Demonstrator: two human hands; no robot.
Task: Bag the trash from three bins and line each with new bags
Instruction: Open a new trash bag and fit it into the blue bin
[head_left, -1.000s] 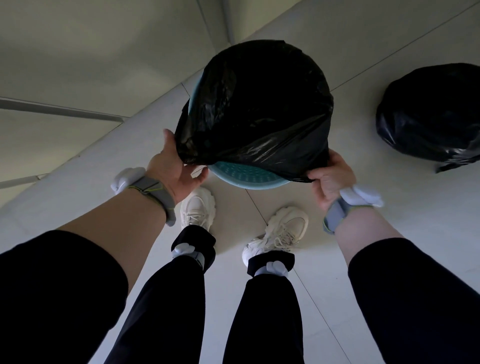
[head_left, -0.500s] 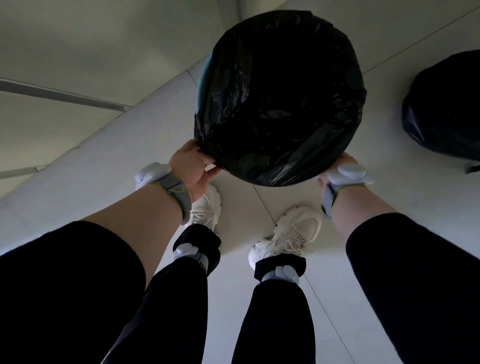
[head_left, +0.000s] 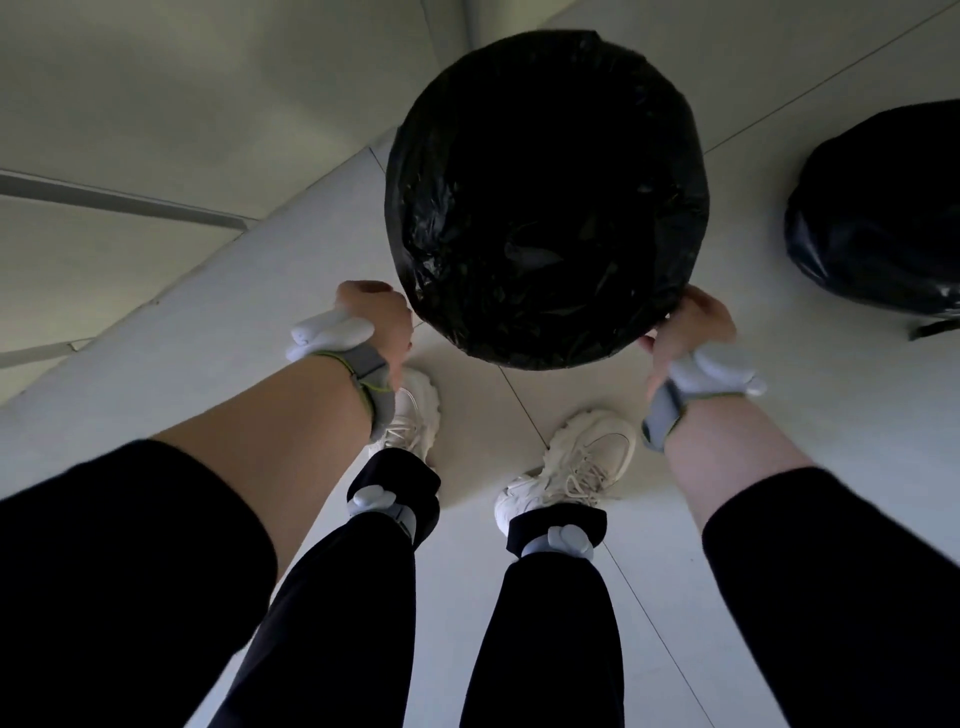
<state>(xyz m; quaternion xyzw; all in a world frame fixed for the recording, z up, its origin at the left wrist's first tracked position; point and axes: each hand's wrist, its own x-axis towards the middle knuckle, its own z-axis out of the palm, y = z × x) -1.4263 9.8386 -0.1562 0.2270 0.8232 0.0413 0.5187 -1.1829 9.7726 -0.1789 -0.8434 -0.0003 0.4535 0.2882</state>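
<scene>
The bin, wrapped in its black liner (head_left: 545, 197), is held between the left hand (head_left: 376, 319) and the right hand (head_left: 688, 325), each gripping the near rim from its own side. A second ago the bin was tipped and its teal underside was shown; now it is turned upright and only dark plastic is seen. The liner is judged fitted, so this bin seems ready to be set down. A filled black bag (head_left: 878, 213) lies well beyond the right hand.
</scene>
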